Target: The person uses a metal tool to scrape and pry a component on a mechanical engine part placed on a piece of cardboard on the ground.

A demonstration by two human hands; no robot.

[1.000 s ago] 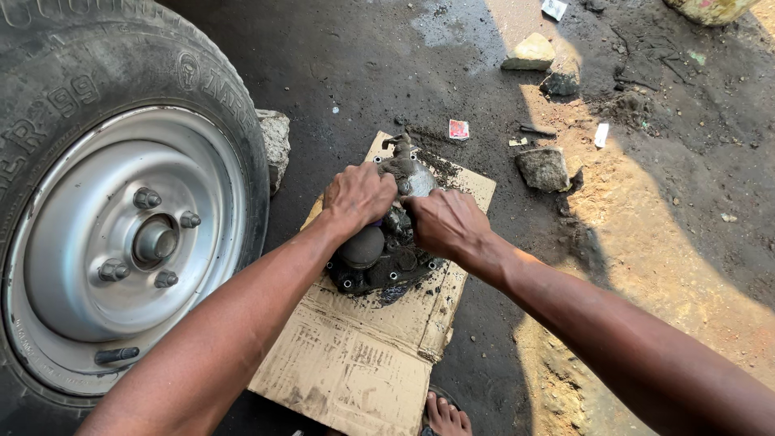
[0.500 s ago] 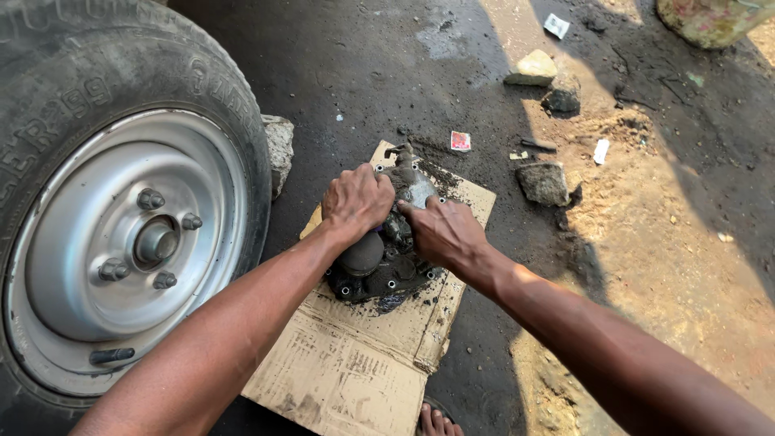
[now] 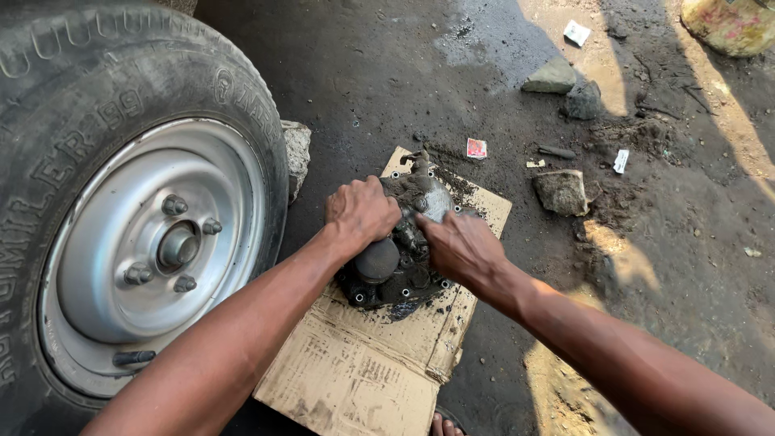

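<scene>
Hands barely shifted since earlier frame. Left hand [image 3: 359, 211] closed over housing [image 3: 395, 266] top; right hand [image 3: 456, 246] presses its right side. Housing directly beneath both, on cardboard [image 3: 363, 371], beside wheel [image 3: 153, 242].

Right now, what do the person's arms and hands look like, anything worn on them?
Both arms are bare all the way into the frame: no sleeves, no gloves. The left hand and the right hand show no rings, and neither wrist carries a watch or band. Dark grease smudges mark the fingers and knuckles. The forearms look lean and sinewy.
</scene>
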